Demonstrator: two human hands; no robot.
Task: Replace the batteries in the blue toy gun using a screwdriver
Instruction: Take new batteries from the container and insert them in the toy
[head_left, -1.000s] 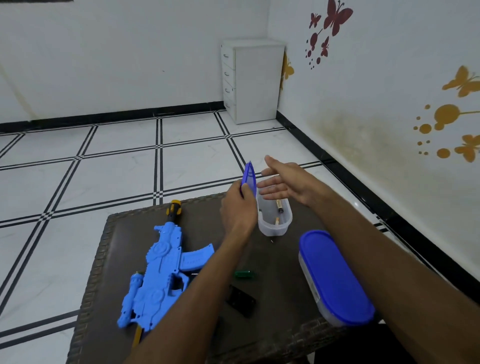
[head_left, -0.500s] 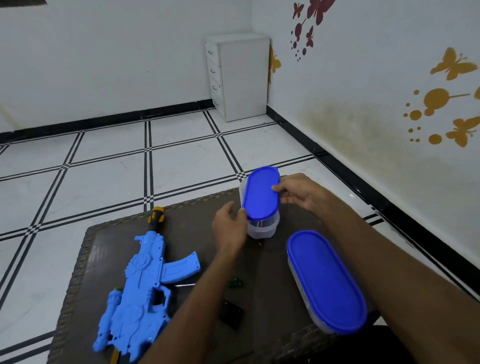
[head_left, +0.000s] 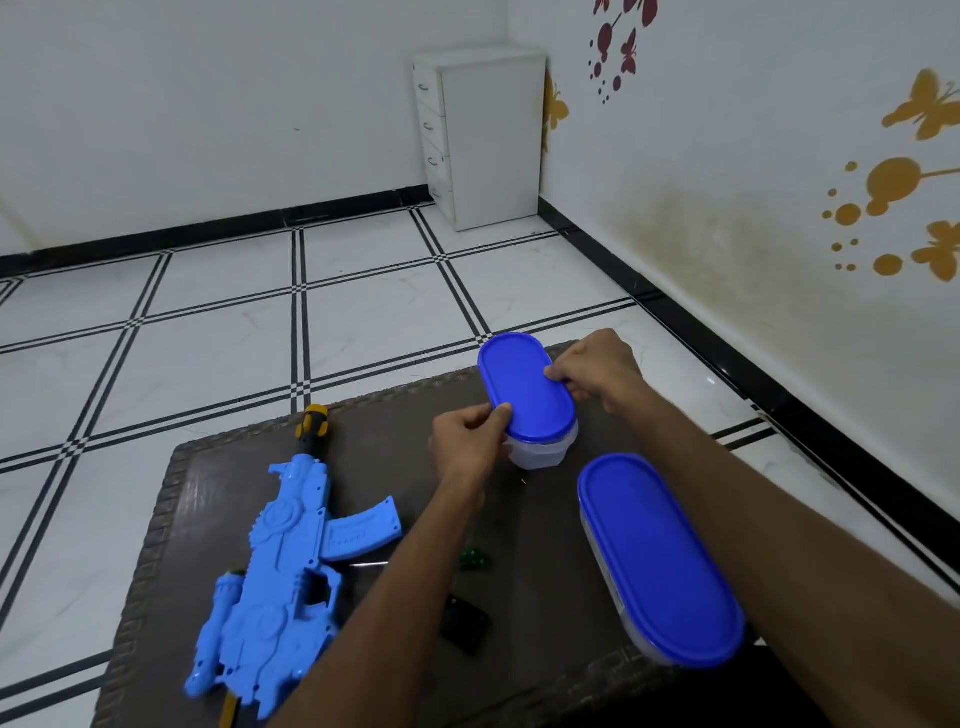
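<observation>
Toy gun near table's left edge.

Bare table is left between the blue toy gun and the small lidded container; the right side is blocked by the large container.

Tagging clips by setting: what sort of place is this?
Likely a room in a home: white floor tiles with black lines, butterfly wall stickers, a white drawer cabinet in the corner.

Left forearm hides most of screwdriver; dark object beside it, possibly battery cover.
</observation>
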